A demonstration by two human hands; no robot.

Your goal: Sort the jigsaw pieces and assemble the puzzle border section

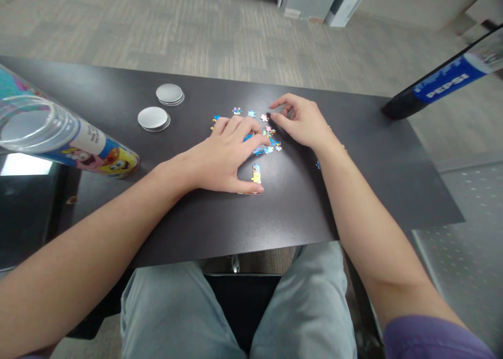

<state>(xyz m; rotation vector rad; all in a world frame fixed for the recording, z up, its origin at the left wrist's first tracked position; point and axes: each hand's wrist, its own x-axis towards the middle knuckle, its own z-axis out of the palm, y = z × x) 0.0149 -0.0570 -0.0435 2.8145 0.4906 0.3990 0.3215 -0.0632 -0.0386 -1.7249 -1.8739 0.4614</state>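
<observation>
a dark bench [288, 207] carries a pepsi bottle [446, 82] at right and a cartoon canister [88, 144] at left, the left grip [230, 157] spread loose over small puzzle pieces [269, 132] near the middle, the right grip [301, 119] curled beside them, whether pinching one i cannot tell

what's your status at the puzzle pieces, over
Left hand spread over puzzle pieces, hiding some. Right hand beside them, grip unclear. Pepsi bottle and printed canister clear of both hands.
</observation>
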